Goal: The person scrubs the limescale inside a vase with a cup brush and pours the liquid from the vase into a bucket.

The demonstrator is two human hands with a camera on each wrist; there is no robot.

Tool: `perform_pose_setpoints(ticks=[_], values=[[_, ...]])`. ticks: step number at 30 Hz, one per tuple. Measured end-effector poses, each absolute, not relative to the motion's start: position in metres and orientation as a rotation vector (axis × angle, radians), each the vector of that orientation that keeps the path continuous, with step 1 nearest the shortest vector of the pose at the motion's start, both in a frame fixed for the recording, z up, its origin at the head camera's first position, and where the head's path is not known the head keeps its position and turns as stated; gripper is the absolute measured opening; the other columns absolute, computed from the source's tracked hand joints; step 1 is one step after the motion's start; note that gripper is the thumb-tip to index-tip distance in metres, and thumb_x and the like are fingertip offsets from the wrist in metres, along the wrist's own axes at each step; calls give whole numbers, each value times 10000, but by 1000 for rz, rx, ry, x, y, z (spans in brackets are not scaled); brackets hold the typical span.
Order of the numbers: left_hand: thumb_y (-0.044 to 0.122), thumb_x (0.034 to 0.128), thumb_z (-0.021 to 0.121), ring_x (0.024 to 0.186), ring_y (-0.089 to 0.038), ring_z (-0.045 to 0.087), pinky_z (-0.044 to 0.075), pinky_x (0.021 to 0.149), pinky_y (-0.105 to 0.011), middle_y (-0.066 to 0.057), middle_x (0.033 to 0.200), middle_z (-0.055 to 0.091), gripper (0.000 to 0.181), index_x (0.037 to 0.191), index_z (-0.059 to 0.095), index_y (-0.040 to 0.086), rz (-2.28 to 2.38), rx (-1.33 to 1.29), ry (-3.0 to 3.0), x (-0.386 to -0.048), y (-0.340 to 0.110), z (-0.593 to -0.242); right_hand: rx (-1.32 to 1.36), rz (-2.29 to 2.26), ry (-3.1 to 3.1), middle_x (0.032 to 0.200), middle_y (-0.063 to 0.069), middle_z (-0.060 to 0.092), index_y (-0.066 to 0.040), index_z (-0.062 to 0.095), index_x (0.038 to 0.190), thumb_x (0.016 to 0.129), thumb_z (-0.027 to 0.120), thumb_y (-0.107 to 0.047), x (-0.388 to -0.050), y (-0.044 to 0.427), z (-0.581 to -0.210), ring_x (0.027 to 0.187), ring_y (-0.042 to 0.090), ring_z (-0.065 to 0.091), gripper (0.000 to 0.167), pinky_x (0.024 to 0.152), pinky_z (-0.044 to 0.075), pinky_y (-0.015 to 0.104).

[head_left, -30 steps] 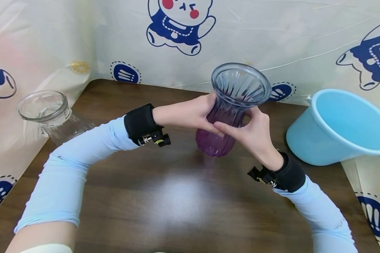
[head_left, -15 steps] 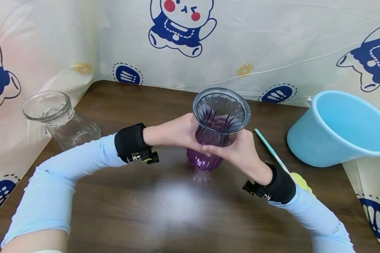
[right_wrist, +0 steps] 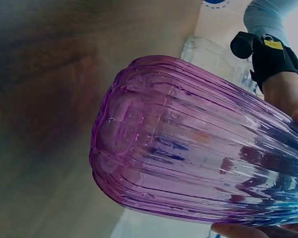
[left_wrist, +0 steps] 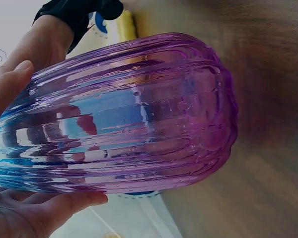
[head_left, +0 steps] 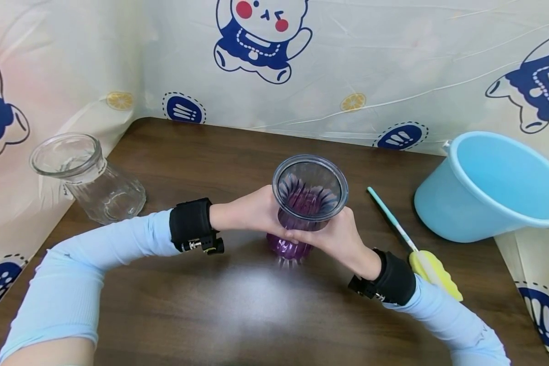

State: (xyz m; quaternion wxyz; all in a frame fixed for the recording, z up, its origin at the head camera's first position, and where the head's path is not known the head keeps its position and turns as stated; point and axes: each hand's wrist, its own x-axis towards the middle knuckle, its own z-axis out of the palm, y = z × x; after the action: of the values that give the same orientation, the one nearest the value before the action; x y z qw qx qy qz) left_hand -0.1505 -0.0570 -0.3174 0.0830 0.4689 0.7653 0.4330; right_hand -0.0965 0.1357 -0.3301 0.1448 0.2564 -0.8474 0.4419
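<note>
A ribbed glass vase (head_left: 285, 247), purple at the base and bluish at its flared rim, stands upright between both hands at mid-table. My left hand (head_left: 249, 211) grips its neck from the left, while my right hand (head_left: 340, 239) grips it from the right. The thumbs meet across the near side. In the left wrist view the vase's ribbed purple body (left_wrist: 154, 114) fills the middle; the right wrist view shows the same purple body (right_wrist: 188, 144) from the other side. Whether the base touches the wood, I cannot tell.
At the left is a clear glass vase (head_left: 107, 195). To the right lies a brush with a blue-and-white handle and yellow sponge head (head_left: 444, 274), partly under the right forearm. Behind it is a light blue bucket (head_left: 457, 203). A patterned sheet (head_left: 302, 107) borders the brown table (head_left: 256, 315).
Both hands have brought the vase nearer to me and slightly left, from a tilted pose to a more upright one. The brush has come into view from behind the right hand and arm.
</note>
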Motion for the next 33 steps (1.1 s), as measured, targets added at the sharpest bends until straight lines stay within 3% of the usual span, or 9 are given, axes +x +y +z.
perform_pose_setpoints(ticks=[11,19,29,33], values=[[212,579,845,1064,-128,505,385,952,-286,-50,1136,551,764,1199,436,35,1250,1356,2314,-145,-60,-332,727,1270,-2476,1068,53,621,-57,514,1143,520,881,-299,-92,133,-346,994,153,581,762,812,478,341],[251,577,856,1121,-126,475,365,975,-299,-49,1197,524,840,1249,389,61,1244,1341,2327,-144,-59,-334,687,1298,-2544,1091,64,616,-65,491,1169,540,879,-283,-90,135,-345,1000,166,584,770,822,479,343],[230,660,808,1075,-111,515,383,955,-270,-30,1126,571,669,1196,450,53,1287,1307,2257,-141,-58,-332,861,1201,-2710,1177,70,563,-71,444,1234,565,868,-277,-98,143,-317,1093,186,528,818,905,434,377],[236,658,813,1077,-109,519,391,946,-265,-36,1139,571,684,1207,450,52,1290,1279,2268,-141,-58,-331,1016,1163,-2779,1215,69,540,-75,426,1265,577,859,-277,-107,149,-302,1123,195,506,838,922,424,390]])
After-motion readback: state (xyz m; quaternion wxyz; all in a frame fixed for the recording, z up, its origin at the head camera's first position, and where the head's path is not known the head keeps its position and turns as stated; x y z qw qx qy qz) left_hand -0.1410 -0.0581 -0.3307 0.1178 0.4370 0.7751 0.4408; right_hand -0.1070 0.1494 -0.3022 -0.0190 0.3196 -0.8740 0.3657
